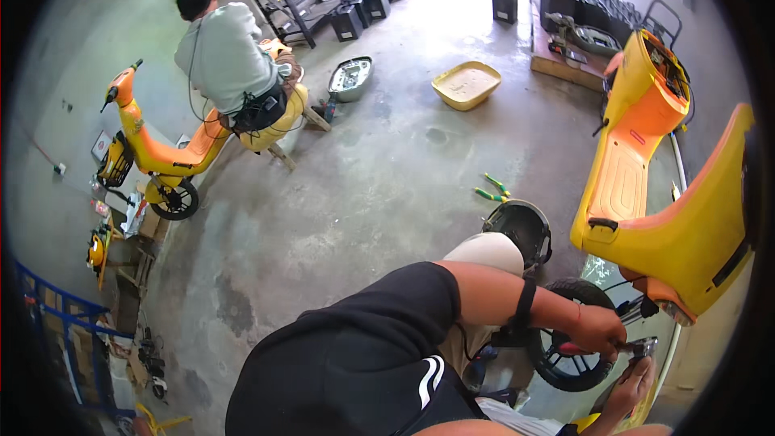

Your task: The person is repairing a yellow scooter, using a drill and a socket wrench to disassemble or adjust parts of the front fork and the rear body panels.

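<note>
My left hand (599,329) is closed around a red-handled metal tool (643,346), with its shiny head out past my fingers. Close below, my right hand (632,387) has its fingers bent up at the tool's head; what they grip, if anything, is too small to tell. Both hands are beside the black front wheel (571,336) of a yellow and orange scooter (674,222). A black wide band circles my left forearm. Near my knee lies a black bowl-shaped shell (523,230), and pliers with green and yellow handles (492,189) rest on the floor beyond it.
A person (234,56) sits on a stool at the far left by another yellow scooter (165,145). A yellow basin (467,85) and a grey scooter part (350,79) lie on the floor. Black batteries (361,14) stand by a shelf. A blue metal frame (69,303) is at left.
</note>
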{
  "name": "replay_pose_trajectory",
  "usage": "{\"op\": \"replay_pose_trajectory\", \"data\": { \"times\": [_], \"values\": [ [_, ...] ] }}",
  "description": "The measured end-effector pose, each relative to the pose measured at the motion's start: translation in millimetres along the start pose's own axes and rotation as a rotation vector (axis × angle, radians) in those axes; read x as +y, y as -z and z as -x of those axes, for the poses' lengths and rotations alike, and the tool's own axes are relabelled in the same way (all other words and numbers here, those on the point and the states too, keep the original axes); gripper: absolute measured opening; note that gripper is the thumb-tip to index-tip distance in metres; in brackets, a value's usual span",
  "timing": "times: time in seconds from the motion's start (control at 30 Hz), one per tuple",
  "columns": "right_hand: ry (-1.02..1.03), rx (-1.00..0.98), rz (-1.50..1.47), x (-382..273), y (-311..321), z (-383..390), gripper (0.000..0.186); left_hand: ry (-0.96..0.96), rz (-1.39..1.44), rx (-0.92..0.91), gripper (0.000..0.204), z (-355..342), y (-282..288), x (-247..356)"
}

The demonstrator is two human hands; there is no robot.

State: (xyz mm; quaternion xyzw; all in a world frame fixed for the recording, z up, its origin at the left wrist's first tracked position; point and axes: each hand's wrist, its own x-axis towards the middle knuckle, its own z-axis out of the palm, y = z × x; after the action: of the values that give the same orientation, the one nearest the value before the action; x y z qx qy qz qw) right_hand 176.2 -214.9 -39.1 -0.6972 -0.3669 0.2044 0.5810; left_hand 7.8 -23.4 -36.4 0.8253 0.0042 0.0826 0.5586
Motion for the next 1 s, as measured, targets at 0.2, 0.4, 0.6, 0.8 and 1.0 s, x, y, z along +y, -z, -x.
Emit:
{"op": "replay_pose_trajectory", "data": {
  "times": [0.2, 0.4, 0.6, 0.8, 1.0],
  "values": [
    [0.457, 0.044, 0.671, -27, -27, 8, 0.022, 0.157, -0.009, -0.074, 0.033, 10, 11, 0],
    [-0.185, -0.120, -0.196, -41, -58, -2, 0.045, 0.250, 0.039, -0.086, 0.023, 13, 25, -4],
    [-0.052, -0.072, 0.100, -44, -56, -2, 0.049, 0.248, -0.070, -0.127, 0.027, 3, 25, 5],
    [-0.187, -0.068, -0.118, -41, -57, -3, 0.051, 0.200, 0.101, -0.106, 0.016, 9, 13, -6],
    [-0.214, -0.330, -0.142, -23, -56, 1, 0.057, 0.274, 0.451, -0.065, 0.022, 8, 16, -20]
  ]
}}
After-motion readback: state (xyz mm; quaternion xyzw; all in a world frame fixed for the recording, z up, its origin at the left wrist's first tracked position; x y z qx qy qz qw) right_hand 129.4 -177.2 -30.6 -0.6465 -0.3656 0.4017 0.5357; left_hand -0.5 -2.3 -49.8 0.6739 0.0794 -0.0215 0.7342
